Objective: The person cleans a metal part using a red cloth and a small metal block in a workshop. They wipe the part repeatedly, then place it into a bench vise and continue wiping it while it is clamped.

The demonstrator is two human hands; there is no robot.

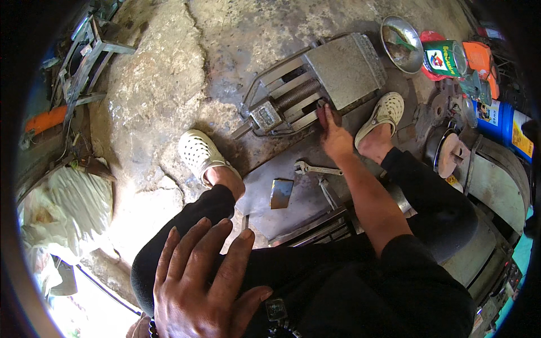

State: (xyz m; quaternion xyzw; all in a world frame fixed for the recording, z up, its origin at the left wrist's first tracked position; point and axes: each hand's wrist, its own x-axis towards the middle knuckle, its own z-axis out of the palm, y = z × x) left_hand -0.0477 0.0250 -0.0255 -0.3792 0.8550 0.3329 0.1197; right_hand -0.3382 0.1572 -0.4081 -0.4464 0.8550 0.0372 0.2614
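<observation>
A large metal machine vise [345, 66] lies on the concrete floor between my feet, its threaded screw [297, 94] showing between the side rails. My right hand [337, 138] reaches to the vise's near side, by the jaw block. Its fingers are closed around a small dark thing, too hidden to name. My left hand [200, 276] is held up over my lap, fingers spread, holding nothing. Below the vise, an adjustable wrench [318, 168] and a small rectangular metal block [281, 193] lie on a grey metal plate [256, 194].
At the upper right are a metal bowl [402, 44], a green can [451, 58], an orange tool [479, 61] and a blue container [499, 121]. A metal frame [90, 56] stands at the upper left. White plastic sheeting [70, 208] hangs at the left.
</observation>
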